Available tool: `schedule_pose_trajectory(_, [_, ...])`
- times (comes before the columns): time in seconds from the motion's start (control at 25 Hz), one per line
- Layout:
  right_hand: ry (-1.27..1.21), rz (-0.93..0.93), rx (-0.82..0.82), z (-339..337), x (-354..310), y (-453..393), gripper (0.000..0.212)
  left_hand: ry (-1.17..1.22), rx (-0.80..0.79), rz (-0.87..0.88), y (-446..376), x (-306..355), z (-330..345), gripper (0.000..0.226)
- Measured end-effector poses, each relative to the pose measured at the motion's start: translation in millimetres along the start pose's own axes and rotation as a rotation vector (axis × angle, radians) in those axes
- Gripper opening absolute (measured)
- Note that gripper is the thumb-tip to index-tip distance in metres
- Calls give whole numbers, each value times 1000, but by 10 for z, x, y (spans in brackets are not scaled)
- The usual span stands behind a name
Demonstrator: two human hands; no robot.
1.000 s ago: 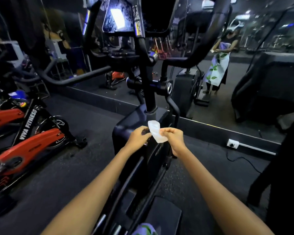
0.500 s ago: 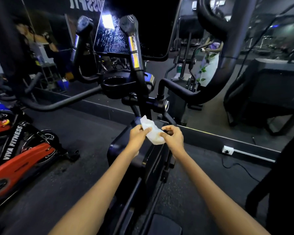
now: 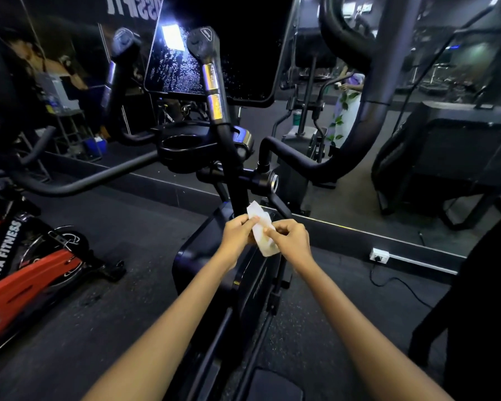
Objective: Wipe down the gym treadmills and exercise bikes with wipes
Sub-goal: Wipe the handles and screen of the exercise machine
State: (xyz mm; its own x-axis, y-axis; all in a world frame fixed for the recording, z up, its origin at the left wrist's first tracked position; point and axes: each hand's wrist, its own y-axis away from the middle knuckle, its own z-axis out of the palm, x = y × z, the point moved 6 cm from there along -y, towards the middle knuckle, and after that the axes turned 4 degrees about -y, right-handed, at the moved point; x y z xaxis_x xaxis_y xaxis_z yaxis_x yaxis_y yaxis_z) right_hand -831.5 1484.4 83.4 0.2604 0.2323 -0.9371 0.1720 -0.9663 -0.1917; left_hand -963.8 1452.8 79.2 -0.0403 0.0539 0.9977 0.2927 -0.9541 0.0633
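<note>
At the far left a red and black spin bike lettered VIVA FITNESS [image 3: 26, 264] is seen on the dark rubber gym floor [image 3: 133, 285]. Near the centre, a small white crumpled wipe [image 3: 262, 237] is pinched by the left hand [image 3: 237, 234] on one edge and by the right hand [image 3: 289, 241] on the other, both with fingers curled round it, above the black housing of the exercise machine [image 3: 211, 256]. The wipe could be torn or dropped if pulled apart too sharply. The droplet-speckled dark console screen [image 3: 185, 68] might be smeared by a bunched wipe. To the right, a wall mirror [image 3: 417, 125] and a white floor socket [image 3: 379, 254] are seen.
</note>
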Motion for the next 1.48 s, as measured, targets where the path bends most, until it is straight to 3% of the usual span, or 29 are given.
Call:
schedule_pose_trajectory(0.16, [16,-75,-64,-77,-66,-8,16,-29,56,1,-84,3,25,16])
schedule_pose_trajectory(0.28, [-185,-237,-93,-144,-236,55,26,-21,-44,-28,-24,49,150,13])
schedule_pose_trajectory(0.48, [-339,-219,13,-413,-385,173,10,-95,-133,43,43,258,322,20])
schedule_pose_trajectory(0.76, [-50,-298,330,-1157,-828,347,19,-125,-141,310,96,921,493,26])
schedule_pose_trajectory(0.92, [66,-346,545,-1626,-1283,453,43,-237,-153,519,139,1414,611,26])
schedule_pose_trajectory(1.16, [172,-543,716,-2095,-2044,287,8,-250,-73,705,151,2171,772,20])
schedule_pose_trajectory(1.32, [271,-757,796,-2323,-2662,14,11,-247,46,803,26,2628,798,6])
schedule_pose_trajectory(1.48, [612,-1004,802,-2323,-3004,-416,17,-283,170,942,-174,3093,813,7])
